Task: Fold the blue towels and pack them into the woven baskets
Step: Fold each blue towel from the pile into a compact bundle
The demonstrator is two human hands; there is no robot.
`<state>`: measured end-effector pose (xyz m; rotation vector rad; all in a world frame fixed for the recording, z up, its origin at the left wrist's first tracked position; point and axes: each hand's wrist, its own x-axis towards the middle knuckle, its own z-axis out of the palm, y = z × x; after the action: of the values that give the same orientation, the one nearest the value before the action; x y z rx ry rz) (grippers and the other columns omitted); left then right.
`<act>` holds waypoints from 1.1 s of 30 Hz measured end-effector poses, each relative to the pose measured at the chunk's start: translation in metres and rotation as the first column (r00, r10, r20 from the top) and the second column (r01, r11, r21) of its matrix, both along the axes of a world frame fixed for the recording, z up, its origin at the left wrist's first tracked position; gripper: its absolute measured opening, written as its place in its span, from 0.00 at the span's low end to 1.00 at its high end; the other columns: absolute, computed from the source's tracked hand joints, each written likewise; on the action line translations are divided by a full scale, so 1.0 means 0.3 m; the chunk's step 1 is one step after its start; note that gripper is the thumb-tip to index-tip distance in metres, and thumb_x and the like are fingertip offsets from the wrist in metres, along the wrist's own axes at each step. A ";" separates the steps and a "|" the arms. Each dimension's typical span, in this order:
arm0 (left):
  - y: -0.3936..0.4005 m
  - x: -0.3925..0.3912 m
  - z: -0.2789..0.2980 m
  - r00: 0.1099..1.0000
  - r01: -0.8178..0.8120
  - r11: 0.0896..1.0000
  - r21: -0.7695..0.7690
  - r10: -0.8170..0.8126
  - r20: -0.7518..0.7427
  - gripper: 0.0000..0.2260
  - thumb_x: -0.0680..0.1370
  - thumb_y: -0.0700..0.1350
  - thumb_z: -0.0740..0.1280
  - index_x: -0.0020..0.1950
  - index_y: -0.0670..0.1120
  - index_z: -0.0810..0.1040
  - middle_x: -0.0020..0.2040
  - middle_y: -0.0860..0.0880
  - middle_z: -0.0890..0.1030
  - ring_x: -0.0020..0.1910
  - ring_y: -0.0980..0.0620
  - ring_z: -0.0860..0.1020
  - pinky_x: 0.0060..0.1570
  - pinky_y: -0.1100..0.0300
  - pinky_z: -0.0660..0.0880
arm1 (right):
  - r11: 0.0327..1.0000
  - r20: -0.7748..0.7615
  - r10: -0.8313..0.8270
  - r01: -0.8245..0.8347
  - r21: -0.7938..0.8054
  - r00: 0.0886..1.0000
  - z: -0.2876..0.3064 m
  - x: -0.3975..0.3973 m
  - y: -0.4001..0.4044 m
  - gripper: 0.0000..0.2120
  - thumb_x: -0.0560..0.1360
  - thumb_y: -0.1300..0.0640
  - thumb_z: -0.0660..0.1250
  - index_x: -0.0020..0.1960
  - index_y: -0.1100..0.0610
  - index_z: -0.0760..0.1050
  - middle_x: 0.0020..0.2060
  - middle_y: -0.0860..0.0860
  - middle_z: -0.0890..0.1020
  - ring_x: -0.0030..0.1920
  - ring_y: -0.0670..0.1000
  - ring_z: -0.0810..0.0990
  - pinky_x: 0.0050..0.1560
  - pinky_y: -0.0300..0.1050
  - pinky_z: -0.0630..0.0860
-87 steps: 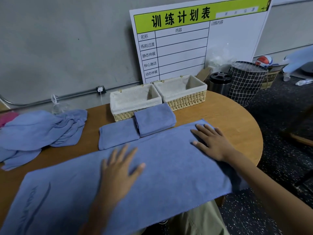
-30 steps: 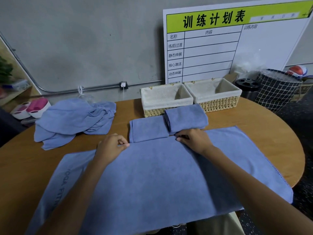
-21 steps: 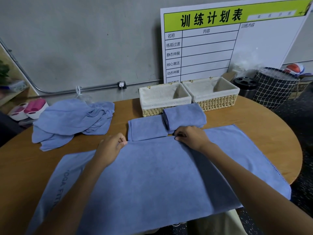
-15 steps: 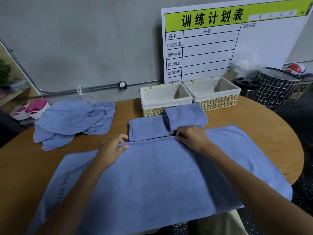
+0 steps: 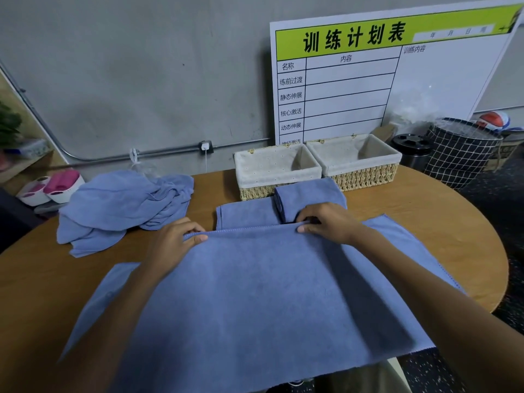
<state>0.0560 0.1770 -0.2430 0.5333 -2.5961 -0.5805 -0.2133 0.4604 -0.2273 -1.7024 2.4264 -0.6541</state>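
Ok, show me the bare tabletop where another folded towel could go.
Bare table lies right of the folded towels, between the right basket and the spread towel. A smaller bare patch lies between the crumpled pile and the left basket. It is crowded around both hands.

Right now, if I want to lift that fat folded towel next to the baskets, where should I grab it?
Probably grab the thick folded towel by its rounded folded edge, on the left, coming down from above. The layers join there, so it should stay folded. Its near end is partly hidden behind the right hand, which pinches the spread towel.
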 end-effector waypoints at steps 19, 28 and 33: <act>0.021 0.202 0.106 0.978 0.081 0.944 -0.320 -0.137 -0.156 0.11 0.77 0.54 0.67 0.46 0.50 0.85 0.44 0.57 0.79 0.42 0.59 0.77 0.44 0.69 0.69 | 0.977 -0.354 -0.099 0.024 -0.211 0.930 0.123 -0.008 0.217 0.22 0.70 0.27 0.62 0.39 0.45 0.80 0.32 0.42 0.79 0.31 0.45 0.75 0.29 0.41 0.66; 0.124 0.388 -0.101 0.981 0.148 0.926 -0.348 -0.181 -0.065 0.18 0.80 0.62 0.60 0.48 0.52 0.84 0.45 0.60 0.78 0.42 0.65 0.76 0.41 0.72 0.71 | 0.936 -0.491 0.008 -0.179 -0.303 0.871 -0.070 0.033 0.364 0.16 0.77 0.40 0.64 0.40 0.50 0.81 0.35 0.43 0.81 0.36 0.48 0.76 0.37 0.44 0.68; 0.109 0.387 -0.094 0.967 0.185 0.885 -0.427 -0.241 -0.081 0.16 0.81 0.59 0.62 0.46 0.51 0.84 0.43 0.59 0.79 0.37 0.60 0.79 0.34 0.64 0.73 | 0.930 -0.468 -0.062 -0.118 -0.347 0.882 -0.114 0.047 0.375 0.22 0.82 0.39 0.55 0.44 0.50 0.82 0.38 0.46 0.84 0.31 0.50 0.78 0.36 0.36 0.65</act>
<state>0.1721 0.2096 -0.2713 0.0642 -2.5596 -0.1055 -0.1991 0.5729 -0.2614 -2.2756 2.7165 -0.8113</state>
